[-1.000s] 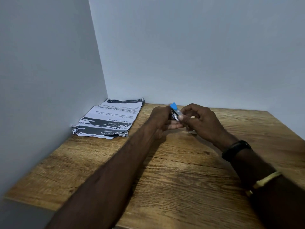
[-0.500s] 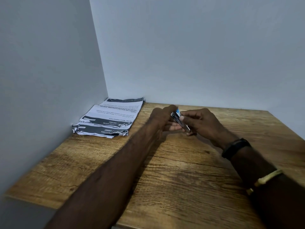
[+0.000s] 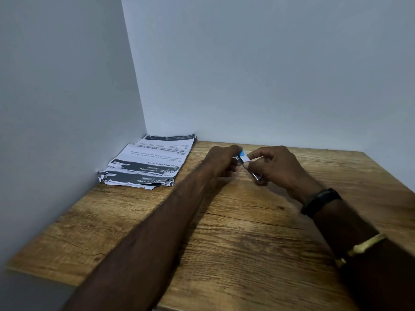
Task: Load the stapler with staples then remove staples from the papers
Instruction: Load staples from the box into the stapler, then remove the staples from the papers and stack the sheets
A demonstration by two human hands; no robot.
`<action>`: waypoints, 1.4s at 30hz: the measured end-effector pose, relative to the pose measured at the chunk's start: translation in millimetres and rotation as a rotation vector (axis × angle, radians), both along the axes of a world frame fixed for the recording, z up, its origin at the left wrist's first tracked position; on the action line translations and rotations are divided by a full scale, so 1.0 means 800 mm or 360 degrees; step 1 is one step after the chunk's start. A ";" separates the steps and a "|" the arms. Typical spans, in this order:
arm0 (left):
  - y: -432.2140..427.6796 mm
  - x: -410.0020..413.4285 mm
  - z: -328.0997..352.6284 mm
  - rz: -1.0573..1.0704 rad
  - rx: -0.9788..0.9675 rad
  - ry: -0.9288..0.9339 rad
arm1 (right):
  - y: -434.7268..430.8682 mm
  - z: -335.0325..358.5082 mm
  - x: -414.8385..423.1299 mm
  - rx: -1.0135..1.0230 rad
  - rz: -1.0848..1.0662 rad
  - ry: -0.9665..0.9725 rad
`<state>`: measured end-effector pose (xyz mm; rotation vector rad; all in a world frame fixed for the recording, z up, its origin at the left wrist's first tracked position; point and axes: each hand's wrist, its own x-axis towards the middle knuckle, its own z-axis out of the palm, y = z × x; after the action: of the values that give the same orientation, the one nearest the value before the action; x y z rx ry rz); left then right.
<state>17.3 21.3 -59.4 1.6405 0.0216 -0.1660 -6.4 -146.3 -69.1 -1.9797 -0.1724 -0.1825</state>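
Nearest, on the camera's side of the stapler, the wooden table (image 3: 235, 254) shows a coarse, matte grain with dark knots. On the right forearm, also nearer than the stapler, sit a yellowish band (image 3: 365, 244) and then a black wristband (image 3: 320, 200).

The stapler (image 3: 246, 163) is held just above the tabletop between both hands. The left hand (image 3: 221, 162) curls its fingers round the end with the blue plastic tip (image 3: 241, 152). The right hand (image 3: 277, 168) pinches the slim metal body between thumb and forefinger. The stapler looks small, light and rigid. Its polished metal is probably slick, so a hold across the flat sides, clear of the hinge, seems safest. Whether staples sit in the channel is too small to tell.

Left of the stapler and a little farther back lies the stack of papers (image 3: 148, 163): thin, limp sheets printed in black and white, with ragged edges. They would likely tear if pulled hard, so pressing flat beside each staple seems wise. Beyond the stapler, plain pale walls (image 3: 269, 75) meet at a corner.
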 end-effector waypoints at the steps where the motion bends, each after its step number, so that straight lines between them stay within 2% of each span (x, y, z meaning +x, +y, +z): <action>1: -0.001 0.000 0.001 -0.0002 0.0036 -0.0010 | 0.002 0.001 -0.002 -0.0129 -0.0069 -0.0053; 7: -0.004 -0.001 -0.008 -0.0037 0.0554 -0.0300 | 0.020 -0.002 -0.012 -0.0925 -0.0315 -0.0249; 13: -0.002 -0.004 -0.021 -0.0170 0.0781 -0.0410 | 0.033 -0.010 -0.018 -0.1198 -0.0359 -0.0331; 17: -0.003 -0.002 -0.023 -0.0175 0.1197 -0.0546 | 0.033 -0.011 -0.021 -0.1226 -0.0315 -0.0310; 19: -0.003 -0.001 -0.022 -0.0176 0.1258 -0.0556 | 0.032 -0.009 -0.021 -0.1236 -0.0295 -0.0279; 23: 0.000 -0.004 -0.017 -0.0161 0.1221 -0.0619 | 0.031 0.001 -0.023 -0.1147 -0.0333 -0.0282; 26: 0.017 -0.002 -0.003 0.0069 0.0981 -0.0677 | 0.045 0.016 -0.021 -0.0959 -0.0387 -0.0389; 31: 0.077 0.005 0.016 0.0428 0.0715 -0.0734 | 0.101 0.037 0.005 -0.0742 -0.0266 -0.0430; 37: 0.160 0.036 0.023 0.0755 0.0969 -0.0695 | 0.183 0.036 0.058 -0.0549 -0.0158 -0.0233; 42: 0.206 0.063 0.002 0.0626 0.1205 -0.0572 | 0.226 0.011 0.103 -0.0592 -0.0306 0.0021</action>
<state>67.5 185.8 -58.2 2.3563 0.1455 0.4981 76.3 34.6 -60.0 -2.3682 -0.0055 -0.2770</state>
